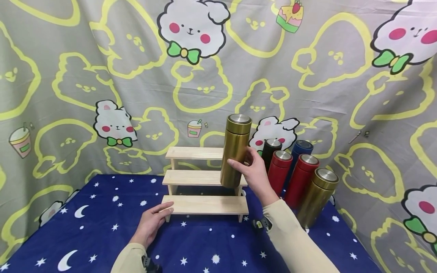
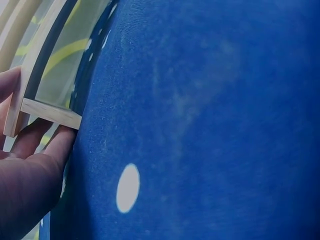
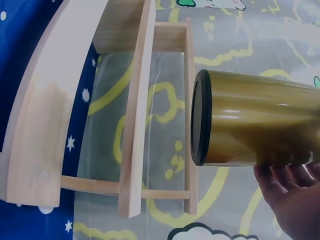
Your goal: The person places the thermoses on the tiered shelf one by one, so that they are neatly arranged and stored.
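My right hand (image 1: 255, 172) grips a gold thermos flask (image 1: 235, 148) with a silver-topped lid, holding it upright. In the head view the flask overlaps the right part of a three-tier wooden display stand (image 1: 205, 204). The right wrist view shows the flask's dark-rimmed base (image 3: 201, 117) in the air beside the top tier. My left hand (image 1: 151, 223) holds the left end of the stand's bottom tier. In the left wrist view its thumb lies on the board and its fingers (image 2: 60, 145) curl around by the short leg (image 2: 52, 114).
Several more flasks stand upright at the right: two red (image 1: 302, 180), a gold one (image 1: 317, 197), a black one (image 1: 271, 151) and a blue one (image 1: 300, 151). A dark blue cloth (image 1: 102, 227) with stars and moons covers the table. A patterned grey curtain (image 1: 143, 91) hangs behind.
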`<state>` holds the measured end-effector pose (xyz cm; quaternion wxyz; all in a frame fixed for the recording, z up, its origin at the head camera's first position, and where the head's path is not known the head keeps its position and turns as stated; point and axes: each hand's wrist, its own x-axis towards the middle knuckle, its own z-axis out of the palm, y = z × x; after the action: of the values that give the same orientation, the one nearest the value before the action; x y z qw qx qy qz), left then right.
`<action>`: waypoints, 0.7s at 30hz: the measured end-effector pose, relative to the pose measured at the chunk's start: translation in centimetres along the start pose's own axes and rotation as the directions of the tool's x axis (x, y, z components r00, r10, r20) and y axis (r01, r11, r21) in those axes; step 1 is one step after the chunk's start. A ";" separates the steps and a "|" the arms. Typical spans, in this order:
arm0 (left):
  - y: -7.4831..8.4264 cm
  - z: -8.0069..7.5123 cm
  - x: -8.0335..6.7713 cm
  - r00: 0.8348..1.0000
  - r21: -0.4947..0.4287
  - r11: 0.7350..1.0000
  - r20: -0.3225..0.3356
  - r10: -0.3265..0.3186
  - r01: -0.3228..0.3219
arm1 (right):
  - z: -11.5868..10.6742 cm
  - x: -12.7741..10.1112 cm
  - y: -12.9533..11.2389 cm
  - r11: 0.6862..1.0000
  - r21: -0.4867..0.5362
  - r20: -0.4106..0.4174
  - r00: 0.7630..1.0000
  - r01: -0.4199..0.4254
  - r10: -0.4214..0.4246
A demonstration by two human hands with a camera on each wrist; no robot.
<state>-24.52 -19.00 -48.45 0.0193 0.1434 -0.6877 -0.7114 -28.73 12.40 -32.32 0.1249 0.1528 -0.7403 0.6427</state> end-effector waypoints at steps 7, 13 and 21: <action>0.0 -0.1 0.0 1.000 -0.003 1.000 0.001 -0.002 0.002 | 1.1 1.0 -0.5 1.000 0.013 0.013 1.000 0.020 -0.021; 0.1 -0.1 -0.1 1.000 0.000 1.000 0.001 -0.005 0.005 | 1.9 1.8 -0.9 0.997 0.066 0.045 0.998 0.035 -0.038; 0.1 -0.1 0.0 1.000 0.009 1.000 0.005 -0.001 0.001 | 3.1 3.2 -1.0 0.997 0.068 0.053 0.998 0.041 -0.045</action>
<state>-24.50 -19.09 -48.33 0.0163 0.1420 -0.6908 -0.7088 -31.28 8.99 -30.63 0.1135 0.1903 -0.7181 0.6597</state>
